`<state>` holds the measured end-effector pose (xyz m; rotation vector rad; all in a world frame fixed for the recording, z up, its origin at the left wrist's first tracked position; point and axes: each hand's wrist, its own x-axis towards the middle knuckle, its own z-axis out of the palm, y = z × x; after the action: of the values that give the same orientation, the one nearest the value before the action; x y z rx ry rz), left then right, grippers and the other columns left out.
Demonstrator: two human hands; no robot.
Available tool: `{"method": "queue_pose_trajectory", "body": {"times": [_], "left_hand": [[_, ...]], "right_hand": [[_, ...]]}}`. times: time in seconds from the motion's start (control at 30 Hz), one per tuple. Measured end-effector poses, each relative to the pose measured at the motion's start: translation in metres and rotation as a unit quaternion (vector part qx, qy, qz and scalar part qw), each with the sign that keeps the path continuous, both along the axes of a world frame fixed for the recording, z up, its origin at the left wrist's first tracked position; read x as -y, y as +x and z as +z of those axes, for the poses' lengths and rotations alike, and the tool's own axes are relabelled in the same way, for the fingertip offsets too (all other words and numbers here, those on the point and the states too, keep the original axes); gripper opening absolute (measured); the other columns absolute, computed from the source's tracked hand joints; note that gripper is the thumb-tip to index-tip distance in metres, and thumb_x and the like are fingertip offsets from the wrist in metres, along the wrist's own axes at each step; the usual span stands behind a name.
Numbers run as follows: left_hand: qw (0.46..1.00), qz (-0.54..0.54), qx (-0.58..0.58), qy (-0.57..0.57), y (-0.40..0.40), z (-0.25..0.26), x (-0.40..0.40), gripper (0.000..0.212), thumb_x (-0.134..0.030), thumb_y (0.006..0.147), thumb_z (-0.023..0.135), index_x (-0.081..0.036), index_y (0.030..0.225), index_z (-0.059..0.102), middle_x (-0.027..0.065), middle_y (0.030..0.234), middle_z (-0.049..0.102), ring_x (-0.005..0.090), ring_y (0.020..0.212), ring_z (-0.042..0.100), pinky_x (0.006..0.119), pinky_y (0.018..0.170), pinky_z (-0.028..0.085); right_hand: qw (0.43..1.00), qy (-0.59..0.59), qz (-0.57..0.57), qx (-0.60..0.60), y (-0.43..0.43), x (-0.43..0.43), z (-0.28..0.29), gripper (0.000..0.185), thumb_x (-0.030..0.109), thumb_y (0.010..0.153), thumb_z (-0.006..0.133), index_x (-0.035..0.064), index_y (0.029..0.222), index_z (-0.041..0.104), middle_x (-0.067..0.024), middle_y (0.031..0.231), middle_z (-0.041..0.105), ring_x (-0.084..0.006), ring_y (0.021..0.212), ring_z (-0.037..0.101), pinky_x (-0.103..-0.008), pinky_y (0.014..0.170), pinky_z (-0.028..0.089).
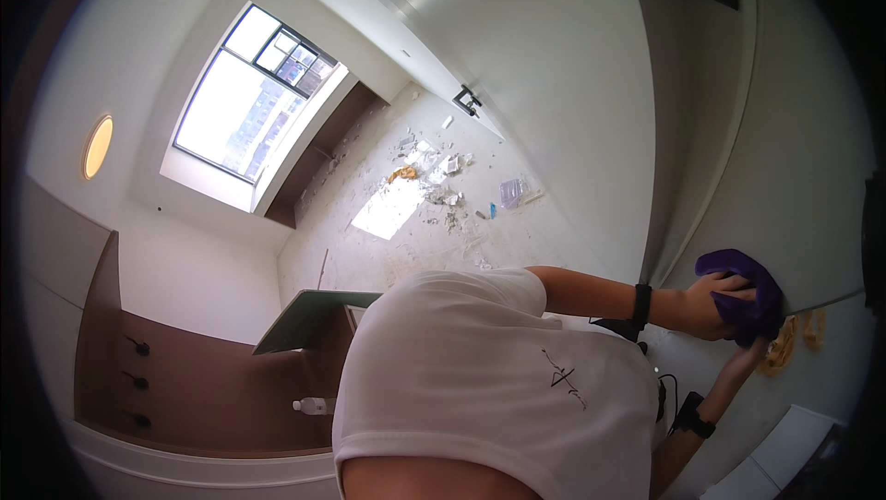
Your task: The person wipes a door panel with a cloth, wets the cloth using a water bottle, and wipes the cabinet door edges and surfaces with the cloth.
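A purple cloth lies bunched against a smooth pale panel, near the panel's lower edge. My left hand, with a black band at the wrist, is on the cloth, its fingers sunk in the folds. From below, my right hand reaches the bottom of the same cloth; its fingers are partly hidden, so its hold cannot be made out. It too has a black band at the wrist. Yellow-orange pieces of some soft material lie just beyond my hands.
Debris litters the floor, with a clear plastic bag near it. A white door with a black handle stands beside it. Behind me are a brown hook panel, a green-topped board and a plastic bottle.
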<state>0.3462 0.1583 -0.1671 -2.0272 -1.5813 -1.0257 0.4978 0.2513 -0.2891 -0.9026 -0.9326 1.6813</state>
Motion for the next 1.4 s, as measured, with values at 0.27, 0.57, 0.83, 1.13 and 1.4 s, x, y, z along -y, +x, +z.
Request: {"method": "queue_pose_trajectory", "body": {"times": [0.27,0.57,0.83,1.13,1.4], "left_hand": [[0.993,-0.071,0.019,0.089,0.018,0.088,-0.048,0.045,-0.023,0.073,0.068,-0.012,0.117,0.067,0.0182,0.135,0.051,0.0419,0.124,0.045,0.053,0.098,0.04],[0.978,-0.079,0.063,-0.184,-0.003,-0.059,0.006,0.045,-0.016,0.074,0.067,-0.014,0.119,0.065,0.0127,0.135,0.052,0.0376,0.119,0.049,0.047,0.093,0.046],[0.963,-0.224,0.148,0.017,-0.008,0.065,-0.022,0.051,-0.017,0.071,0.068,-0.006,0.12,0.062,0.0274,0.139,0.044,0.0489,0.118,0.046,0.053,0.088,0.045],[0.957,-0.188,0.171,-0.139,-0.019,-0.114,0.012,0.064,-0.011,0.079,0.067,0.003,0.138,0.045,0.0267,0.132,0.051,0.0465,0.113,0.055,0.053,0.091,0.049],[0.95,-0.223,0.13,-0.173,-0.019,-0.074,0.018,0.054,-0.01,0.075,0.069,0.001,0.126,0.056,0.0321,0.134,0.046,0.0506,0.109,0.051,0.057,0.08,0.048]], "right_hand": [[0.987,0.115,-0.034,-0.103,0.027,-0.055,0.064,0.043,0.023,0.101,0.041,-0.0051,0.132,0.051,-0.0178,0.131,0.055,-0.0266,0.12,0.055,-0.0373,0.101,0.043],[0.994,-0.004,-0.087,-0.061,-0.013,0.043,-0.013,0.038,0.021,0.1,0.044,-0.004,0.126,0.056,-0.0166,0.124,0.06,-0.0255,0.111,0.058,-0.0362,0.093,0.046],[0.977,0.091,-0.191,-0.033,-0.003,0.036,0.068,0.034,0.018,0.098,0.047,-0.0048,0.12,0.059,-0.0166,0.118,0.063,-0.0259,0.104,0.06,-0.036,0.088,0.047],[0.972,0.048,-0.228,-0.006,-0.038,0.064,0.06,0.03,0.015,0.096,0.05,-0.0057,0.113,0.063,-0.0166,0.112,0.066,-0.0263,0.095,0.062,-0.0359,0.081,0.048],[0.969,0.037,-0.242,0.013,-0.045,0.091,0.051,0.026,0.013,0.094,0.053,-0.0064,0.107,0.066,-0.0167,0.106,0.069,-0.0266,0.088,0.063,-0.0357,0.076,0.049]]}}
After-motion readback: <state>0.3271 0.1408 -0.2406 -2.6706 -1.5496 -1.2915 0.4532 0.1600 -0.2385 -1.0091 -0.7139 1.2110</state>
